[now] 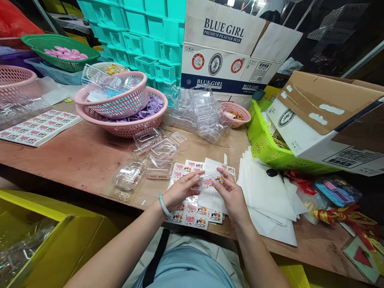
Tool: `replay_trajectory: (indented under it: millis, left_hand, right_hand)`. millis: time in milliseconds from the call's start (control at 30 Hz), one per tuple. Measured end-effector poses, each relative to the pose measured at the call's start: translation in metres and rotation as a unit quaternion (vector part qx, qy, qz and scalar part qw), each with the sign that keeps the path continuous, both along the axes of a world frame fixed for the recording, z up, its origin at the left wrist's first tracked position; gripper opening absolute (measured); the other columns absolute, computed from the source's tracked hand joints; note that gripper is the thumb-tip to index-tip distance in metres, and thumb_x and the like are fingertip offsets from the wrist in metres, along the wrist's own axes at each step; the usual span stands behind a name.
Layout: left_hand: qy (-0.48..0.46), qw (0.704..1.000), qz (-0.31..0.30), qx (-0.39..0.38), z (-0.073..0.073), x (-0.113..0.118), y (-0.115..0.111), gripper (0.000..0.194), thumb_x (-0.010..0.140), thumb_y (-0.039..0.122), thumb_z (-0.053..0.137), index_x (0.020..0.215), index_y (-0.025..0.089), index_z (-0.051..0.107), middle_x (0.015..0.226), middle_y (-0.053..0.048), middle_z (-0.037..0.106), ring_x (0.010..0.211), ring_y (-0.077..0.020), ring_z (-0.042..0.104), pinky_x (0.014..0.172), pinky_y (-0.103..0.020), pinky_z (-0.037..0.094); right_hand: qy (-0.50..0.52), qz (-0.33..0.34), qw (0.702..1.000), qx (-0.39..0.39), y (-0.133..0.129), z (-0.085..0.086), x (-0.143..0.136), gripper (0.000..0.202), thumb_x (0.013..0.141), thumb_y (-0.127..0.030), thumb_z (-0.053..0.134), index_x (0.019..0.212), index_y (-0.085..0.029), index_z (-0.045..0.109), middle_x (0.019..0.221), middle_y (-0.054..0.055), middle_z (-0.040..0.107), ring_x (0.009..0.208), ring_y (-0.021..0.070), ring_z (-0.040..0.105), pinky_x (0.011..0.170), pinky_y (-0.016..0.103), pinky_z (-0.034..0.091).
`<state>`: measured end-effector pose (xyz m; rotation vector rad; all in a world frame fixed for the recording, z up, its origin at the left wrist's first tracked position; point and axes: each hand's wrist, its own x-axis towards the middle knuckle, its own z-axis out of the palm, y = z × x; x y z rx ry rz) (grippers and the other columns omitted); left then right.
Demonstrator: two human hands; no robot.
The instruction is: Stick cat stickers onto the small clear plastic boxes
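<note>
Between my two hands is a small clear plastic box point(207, 178), with a cartoon-cat sticker point(209, 182) showing on or through it. The fingers of my left hand point(183, 189) pinch its left end; a pale green bangle point(164, 205) circles that wrist. At the other end, my right hand point(233, 193) grips the box, thumb lying over its face. Directly below are sheets of cat stickers point(192, 214) and a white backing sheet point(210, 202). Several clear boxes point(163, 150) lie to the left of my hands, some piled on each other.
Pink baskets point(120, 127) stand at the back left, near another sticker stack point(36, 130). More clear boxes point(204, 108) are heaped before a beer carton point(216, 56). White papers point(267, 192) and a lime-green basket point(261, 136) lie right. A yellow bin point(75, 236) is below left.
</note>
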<state>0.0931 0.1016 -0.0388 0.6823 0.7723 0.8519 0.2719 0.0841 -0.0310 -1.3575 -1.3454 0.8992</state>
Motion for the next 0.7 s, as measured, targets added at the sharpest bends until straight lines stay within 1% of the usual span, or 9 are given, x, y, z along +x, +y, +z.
replay_trajectory:
  millis: [67, 133, 233, 333, 467, 700]
  left_hand:
    - [0.001, 1.0, 0.0, -0.001, 0.0006, 0.0002, 0.0, 0.047, 0.078, 0.046, 0.068, 0.118, 0.022, 0.064, 0.101, -0.008, 0.062, 0.092, -0.0165, 0.056, 0.076, -0.026, 0.046]
    - [0.0, 1.0, -0.001, -0.003, 0.0009, 0.0004, 0.0002, 0.046, 0.078, 0.046, 0.068, 0.118, 0.022, 0.064, 0.1, -0.008, 0.062, 0.093, -0.0168, 0.057, 0.077, -0.027, 0.046]
    - [0.001, 1.0, -0.002, -0.009, 0.0005, 0.0001, 0.0007, 0.047, 0.077, 0.045, 0.069, 0.118, 0.022, 0.064, 0.099, -0.008, 0.063, 0.094, -0.0179, 0.057, 0.078, -0.028, 0.047]
    - [0.003, 1.0, -0.001, -0.008, 0.0001, -0.0005, 0.0009, 0.047, 0.077, 0.046, 0.069, 0.118, 0.022, 0.064, 0.099, -0.008, 0.062, 0.094, -0.0177, 0.057, 0.078, -0.029, 0.046]
    - [0.006, 1.0, -0.001, -0.004, 0.0011, -0.0004, 0.0009, 0.046, 0.077, 0.045, 0.069, 0.117, 0.022, 0.064, 0.099, -0.007, 0.061, 0.091, -0.0162, 0.055, 0.077, -0.028, 0.046]
    - [0.001, 1.0, -0.002, -0.003, -0.0015, -0.0006, 0.0022, 0.047, 0.078, 0.045, 0.068, 0.118, 0.021, 0.064, 0.101, -0.008, 0.06, 0.09, -0.0161, 0.055, 0.078, -0.029, 0.046]
  right_hand:
    - [0.005, 0.001, 1.0, -0.007, -0.0004, 0.0007, -0.0006, 0.025, 0.077, -0.043, 0.069, 0.085, -0.02, 0.075, 0.13, 0.01, 0.058, 0.114, 0.0271, 0.056, 0.094, 0.04, 0.047]
    - [0.023, 0.003, 0.999, -0.026, -0.0012, 0.002, -0.0003, 0.027, 0.078, -0.043, 0.068, 0.091, -0.02, 0.074, 0.134, 0.009, 0.055, 0.116, 0.0264, 0.055, 0.095, 0.04, 0.047]
    - [0.047, -0.002, 0.998, -0.039, -0.0024, 0.0041, 0.0014, 0.028, 0.079, -0.041, 0.068, 0.1, -0.022, 0.072, 0.139, 0.007, 0.051, 0.123, 0.0255, 0.05, 0.102, 0.04, 0.042]
    - [0.046, 0.002, 0.998, -0.036, -0.0032, 0.0047, 0.0023, 0.029, 0.079, -0.04, 0.069, 0.102, -0.022, 0.072, 0.14, 0.007, 0.049, 0.129, 0.026, 0.045, 0.106, 0.041, 0.037]
    - [0.033, 0.014, 0.999, -0.03, -0.0033, 0.0029, 0.0012, 0.027, 0.08, -0.04, 0.068, 0.099, -0.022, 0.074, 0.139, 0.008, 0.05, 0.127, 0.0275, 0.047, 0.103, 0.042, 0.04]
    - [0.016, 0.021, 0.999, -0.031, -0.0014, -0.0013, 0.0008, 0.022, 0.08, -0.04, 0.067, 0.09, -0.021, 0.074, 0.14, 0.007, 0.05, 0.126, 0.0271, 0.047, 0.102, 0.042, 0.04]
